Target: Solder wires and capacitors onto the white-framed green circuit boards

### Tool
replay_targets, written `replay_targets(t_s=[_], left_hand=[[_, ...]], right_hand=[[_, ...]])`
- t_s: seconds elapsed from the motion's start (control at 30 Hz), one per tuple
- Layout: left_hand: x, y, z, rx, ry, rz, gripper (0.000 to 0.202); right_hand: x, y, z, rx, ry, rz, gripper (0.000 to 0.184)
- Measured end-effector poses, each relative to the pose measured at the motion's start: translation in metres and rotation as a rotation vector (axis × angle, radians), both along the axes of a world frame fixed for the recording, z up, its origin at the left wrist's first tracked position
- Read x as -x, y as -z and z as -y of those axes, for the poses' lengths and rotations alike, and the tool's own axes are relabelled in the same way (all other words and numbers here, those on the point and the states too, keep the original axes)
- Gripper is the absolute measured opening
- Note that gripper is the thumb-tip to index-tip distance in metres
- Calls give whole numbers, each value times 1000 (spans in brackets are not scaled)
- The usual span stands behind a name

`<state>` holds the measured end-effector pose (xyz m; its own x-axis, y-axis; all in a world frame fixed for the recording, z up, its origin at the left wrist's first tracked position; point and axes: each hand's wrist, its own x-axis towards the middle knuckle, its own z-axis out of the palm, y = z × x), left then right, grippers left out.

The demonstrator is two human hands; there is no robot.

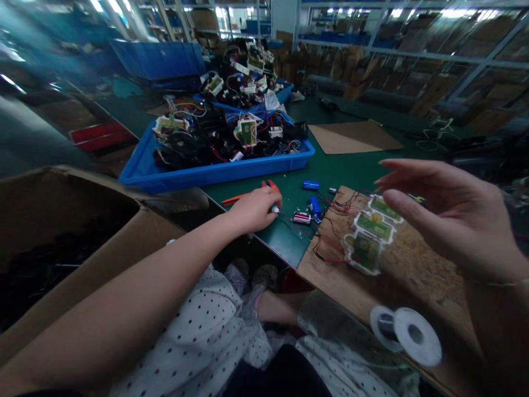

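Observation:
My left hand rests low at the green table's edge, fingers curled down and closed. A small white piece shows at its fingertips, with thin red wire trailing right; its kind is hard to make out. Beside that hand lies a tool with orange-red handles, partly covered by the fingers. My right hand is raised above the wooden board, thumb and fingers apart, holding nothing. Below and left of it lie green circuit boards in whitish frames, wired in red and black. Blue cylinders and a dark red and white cylinder lie between the hands.
A blue tray heaped with wired electronic parts stands ahead, another pile behind it. A cardboard sheet lies back right. An open cardboard box is at left. A spool sits on the wooden board's near edge.

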<state>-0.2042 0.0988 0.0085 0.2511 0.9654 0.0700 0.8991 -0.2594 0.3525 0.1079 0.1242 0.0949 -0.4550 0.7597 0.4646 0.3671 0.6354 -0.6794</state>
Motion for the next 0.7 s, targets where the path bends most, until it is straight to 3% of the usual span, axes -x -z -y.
replay_targets(t_s=[0.1, 0.2, 0.3, 0.47, 0.57, 0.7], left_hand=[[-1, -17, 16, 13, -16, 114, 15], [-15, -35, 40, 51, -28, 289, 22], [-36, -48, 62, 226, -75, 717, 33], [-61, -51, 74, 357, -107, 1093, 29], [-65, -51, 70, 407, -94, 1188, 30], [-61, -51, 63, 434, -38, 1251, 34]], right_hand=[[21, -3, 1, 2, -125, 122, 29], [33, 7, 4, -31, -280, 265, 28], [38, 19, 10, -65, -351, 321, 37], [42, 26, 18, 36, -360, 290, 36], [43, 31, 18, 106, -326, 231, 33], [40, 34, 12, 124, -285, 176, 16]])
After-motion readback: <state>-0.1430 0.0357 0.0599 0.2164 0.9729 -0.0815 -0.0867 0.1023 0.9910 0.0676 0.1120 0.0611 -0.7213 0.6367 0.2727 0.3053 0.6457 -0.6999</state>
